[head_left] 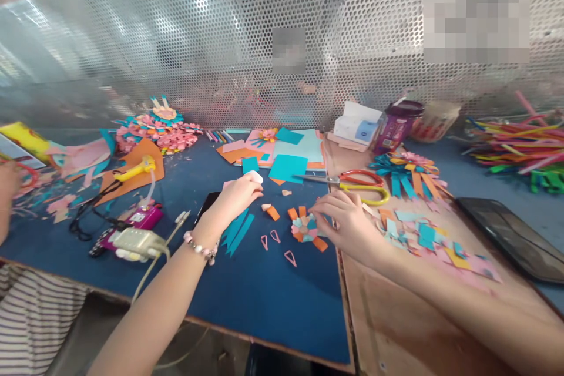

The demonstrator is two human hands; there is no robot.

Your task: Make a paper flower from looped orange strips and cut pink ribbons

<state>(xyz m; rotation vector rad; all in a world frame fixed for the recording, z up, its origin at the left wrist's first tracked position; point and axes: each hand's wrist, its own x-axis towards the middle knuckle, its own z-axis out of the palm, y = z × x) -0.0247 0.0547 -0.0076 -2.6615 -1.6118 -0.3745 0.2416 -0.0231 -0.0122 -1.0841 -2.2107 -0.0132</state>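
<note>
Pinching a small white object (255, 177), too blurred to name, between left hand (235, 195) fingertips above the blue counter (273, 305). Bending the fingers of the right hand (348, 223) at the right edge of an orange, pink and teal paper flower (305, 228), flat on the counter; impossible to tell whether pinching it. Working with open-handled scissors (333, 180) beyond the flower, pink triangular loops (290, 258) on its near side and teal paper strips (240, 234) well to its left.
</note>
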